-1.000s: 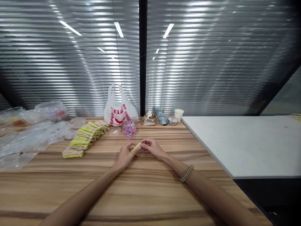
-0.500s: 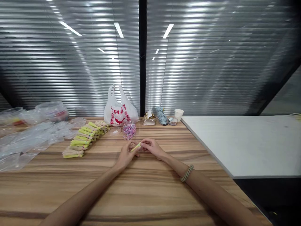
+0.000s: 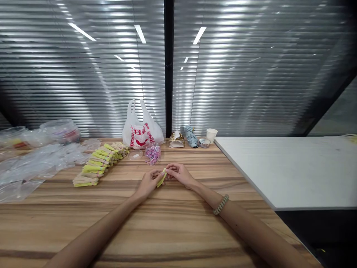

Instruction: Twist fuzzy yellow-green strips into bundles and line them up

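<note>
Just in front of me, a thin, soft-looking yellow bundle [image 3: 161, 179] is pinched between my two hands, slanting down toward the lower left. My left hand [image 3: 150, 182] is closed on its side. My right hand [image 3: 179, 174] has its thumb and fingers at the bundle's upper end. The fingers partly cover it, so its exact kind is unclear. To the left lies a long row of similar yellow and beige bundles [image 3: 97, 163], some with thin bands round them. Beyond my hands is a clear tub [image 3: 153, 154] heaped with pink and purple small loops or ties.
A round clear lid [image 3: 135, 155] and a white plastic bag [image 3: 142, 134] stand behind. Clear plastic bags and tubs [image 3: 39, 158] cover the left side. At the back are a gold packet [image 3: 176, 140], blue crumpled wrapping [image 3: 191, 137], a tape roll [image 3: 203, 143] and a paper cup [image 3: 211, 134].
The yellow bundle has turned more steeply, its lower end now showing broader below the left fingers. Both hands stay close together in nearly the same spot.
</note>
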